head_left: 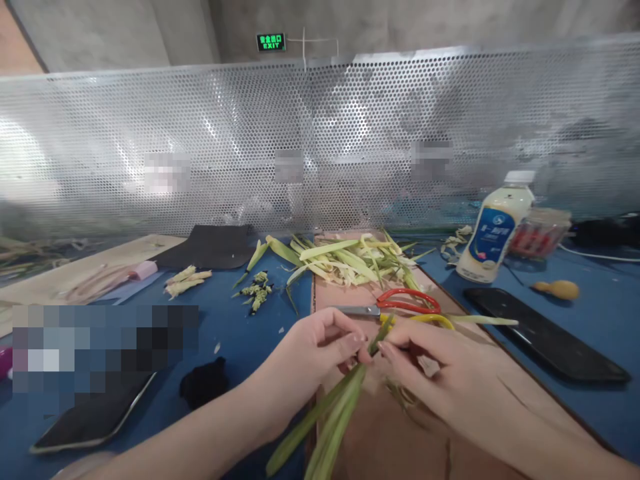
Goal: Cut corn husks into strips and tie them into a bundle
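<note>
Several long green leaf strips (335,420), which look like corn husk, hang down from between my hands toward the near edge of the view. My left hand (320,347) pinches them near their upper end. Close beside it, my right hand (430,367) has thumb and forefinger closed on the same bundle, its tip poking up between the hands. Just beyond my fingers lie scissors (407,300) with one red and one yellow handle. Past them spreads a loose pile of green and pale husk leaves (355,257) on a brown board (380,440).
Small folded husk pieces (187,281) and dark-edged pieces (257,292) lie to the left on the blue table (225,320). A black phone (545,333), a drink bottle (495,227) and a small gourd-shaped thing (557,289) are at right. Behind stands a perforated metal screen (230,133).
</note>
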A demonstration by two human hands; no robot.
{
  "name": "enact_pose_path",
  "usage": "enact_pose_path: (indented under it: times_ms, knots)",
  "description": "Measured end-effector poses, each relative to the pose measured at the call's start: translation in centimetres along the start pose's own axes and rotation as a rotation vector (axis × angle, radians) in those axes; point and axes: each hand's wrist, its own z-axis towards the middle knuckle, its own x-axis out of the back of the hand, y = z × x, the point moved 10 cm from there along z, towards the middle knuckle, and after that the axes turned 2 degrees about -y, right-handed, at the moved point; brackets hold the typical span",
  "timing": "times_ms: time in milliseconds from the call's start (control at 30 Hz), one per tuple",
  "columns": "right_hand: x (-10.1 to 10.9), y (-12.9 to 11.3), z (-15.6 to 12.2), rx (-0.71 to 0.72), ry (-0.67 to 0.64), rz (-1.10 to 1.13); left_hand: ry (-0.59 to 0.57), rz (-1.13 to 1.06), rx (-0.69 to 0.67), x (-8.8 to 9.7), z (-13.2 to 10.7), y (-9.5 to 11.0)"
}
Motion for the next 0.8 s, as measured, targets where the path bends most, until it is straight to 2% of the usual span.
enact_pose_path:
  times_ms: [133,233,400,600,800]
  knots:
    - [-0.1,0.7,-0.1,-0.026,0.006,0.091,-0.018,-0.162,0.017,-0.7,-0.5,-0.3]
    - [-0.3,1.2,-0.2,-0.074,-0.01,0.13,-0.033,-0.197,-0.002,-1.2,-0.7,-0.2]
    - [0.0,0.8,0.1,-0.122,-0.036,0.165,0.081,-0.089,-0.029,0.3,-0.3,-0.1]
    - [1.0,-0.4,0.4,-0.016,0.029,0.038,0.12,-0.014,-0.016,1.1,-0.1,-0.5]
    - [0.7,-0.5,-0.3,0.078,0.042,-0.092,0.132,0.027,-0.019,1.2,0.0,-0.8]
